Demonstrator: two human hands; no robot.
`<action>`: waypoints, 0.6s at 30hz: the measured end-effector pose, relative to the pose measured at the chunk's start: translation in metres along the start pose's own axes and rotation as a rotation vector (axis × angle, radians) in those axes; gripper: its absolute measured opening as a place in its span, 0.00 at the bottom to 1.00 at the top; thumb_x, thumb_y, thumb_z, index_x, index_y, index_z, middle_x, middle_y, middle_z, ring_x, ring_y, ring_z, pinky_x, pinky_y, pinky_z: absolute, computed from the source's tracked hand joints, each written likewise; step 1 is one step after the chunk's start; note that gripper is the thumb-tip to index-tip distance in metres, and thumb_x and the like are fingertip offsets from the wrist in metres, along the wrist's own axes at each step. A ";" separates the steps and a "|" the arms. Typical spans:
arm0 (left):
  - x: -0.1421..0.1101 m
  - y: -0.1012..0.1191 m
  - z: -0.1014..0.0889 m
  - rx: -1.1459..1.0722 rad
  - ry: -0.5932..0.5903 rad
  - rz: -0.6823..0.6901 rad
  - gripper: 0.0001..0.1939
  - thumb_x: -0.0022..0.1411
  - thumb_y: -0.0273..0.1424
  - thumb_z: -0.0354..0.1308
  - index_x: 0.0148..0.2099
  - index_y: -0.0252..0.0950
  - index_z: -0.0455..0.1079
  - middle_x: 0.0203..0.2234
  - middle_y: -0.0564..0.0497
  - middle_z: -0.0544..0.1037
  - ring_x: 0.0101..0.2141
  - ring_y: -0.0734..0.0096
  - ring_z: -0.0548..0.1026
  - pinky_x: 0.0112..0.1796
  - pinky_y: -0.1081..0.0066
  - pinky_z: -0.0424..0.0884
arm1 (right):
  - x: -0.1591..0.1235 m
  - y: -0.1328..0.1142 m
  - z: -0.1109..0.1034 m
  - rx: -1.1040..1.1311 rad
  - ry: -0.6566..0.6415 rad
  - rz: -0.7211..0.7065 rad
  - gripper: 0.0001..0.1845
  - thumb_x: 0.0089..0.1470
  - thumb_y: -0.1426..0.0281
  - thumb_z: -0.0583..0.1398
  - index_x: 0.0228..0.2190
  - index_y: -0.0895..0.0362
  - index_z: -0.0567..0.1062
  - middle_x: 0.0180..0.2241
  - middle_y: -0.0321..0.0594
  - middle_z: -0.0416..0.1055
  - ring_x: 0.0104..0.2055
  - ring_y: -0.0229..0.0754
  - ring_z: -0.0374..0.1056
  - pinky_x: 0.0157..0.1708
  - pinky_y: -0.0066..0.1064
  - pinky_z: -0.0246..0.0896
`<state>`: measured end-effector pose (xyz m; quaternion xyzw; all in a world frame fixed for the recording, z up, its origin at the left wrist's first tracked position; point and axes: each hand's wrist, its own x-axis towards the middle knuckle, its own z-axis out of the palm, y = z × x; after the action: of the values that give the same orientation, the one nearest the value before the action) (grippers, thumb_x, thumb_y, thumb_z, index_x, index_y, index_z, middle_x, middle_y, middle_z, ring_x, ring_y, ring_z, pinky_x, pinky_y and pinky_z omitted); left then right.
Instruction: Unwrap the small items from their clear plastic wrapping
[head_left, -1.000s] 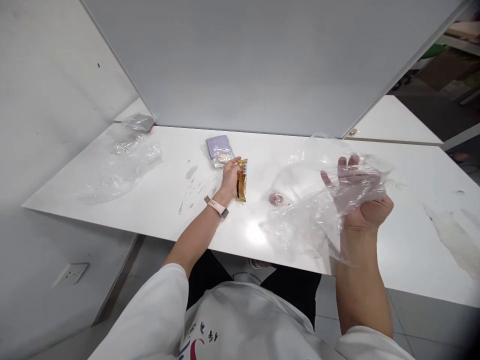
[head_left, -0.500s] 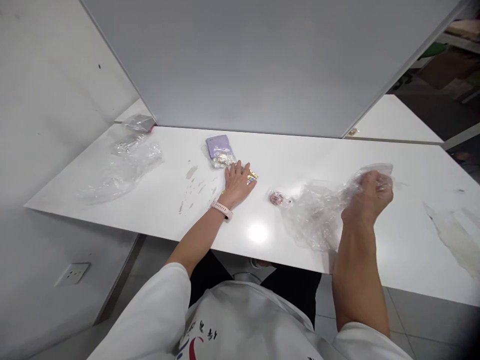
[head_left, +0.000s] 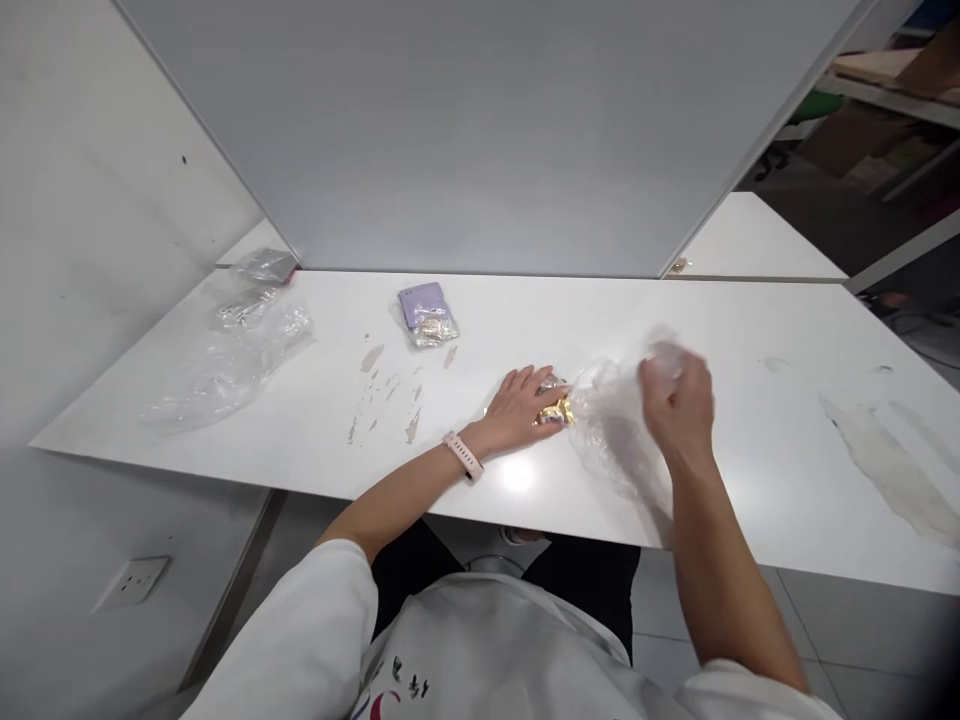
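My left hand (head_left: 519, 408), with a pale pink band on the wrist, lies flat on the white table, fingers stretched out. Partly under its fingers is a small shiny gold packet (head_left: 556, 410). Just beyond, a small clear-wrapped item (head_left: 551, 383) shows in part, mostly covered by that hand. On the right, my right hand (head_left: 679, 400) is closed around the upper part of a crumpled clear plastic bag (head_left: 611, 430); motion blurs the gripped end. The bag's loose part spreads over the table between both hands, close to the gold packet.
A purple card in clear wrapping (head_left: 427, 312) lies at the back, left of centre. More clear plastic bags (head_left: 240, 350) are at the far left. Brownish patches (head_left: 386, 390) mark the tabletop. A grey panel (head_left: 465, 140) stands along the back edge.
My left hand has slid right and nearer with the gold packet, away from the purple card and up to the small wrapped item. My right hand has moved left with the bag.
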<state>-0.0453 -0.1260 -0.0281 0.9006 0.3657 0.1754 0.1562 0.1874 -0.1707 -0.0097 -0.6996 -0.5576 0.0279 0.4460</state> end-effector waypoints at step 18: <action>0.004 -0.007 -0.012 0.558 0.022 -0.019 0.25 0.63 0.15 0.48 0.60 0.37 0.59 0.44 0.43 0.71 0.37 0.63 0.72 0.29 0.70 0.69 | 0.116 0.130 0.008 -0.275 0.032 0.069 0.16 0.61 0.60 0.46 0.32 0.55 0.69 0.32 0.51 0.67 0.38 0.55 0.66 0.40 0.53 0.59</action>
<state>-0.0521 -0.1170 -0.0191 0.9034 0.4099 0.0764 -0.1002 0.3249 -0.0700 -0.0468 -0.7732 -0.5247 -0.0446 0.3534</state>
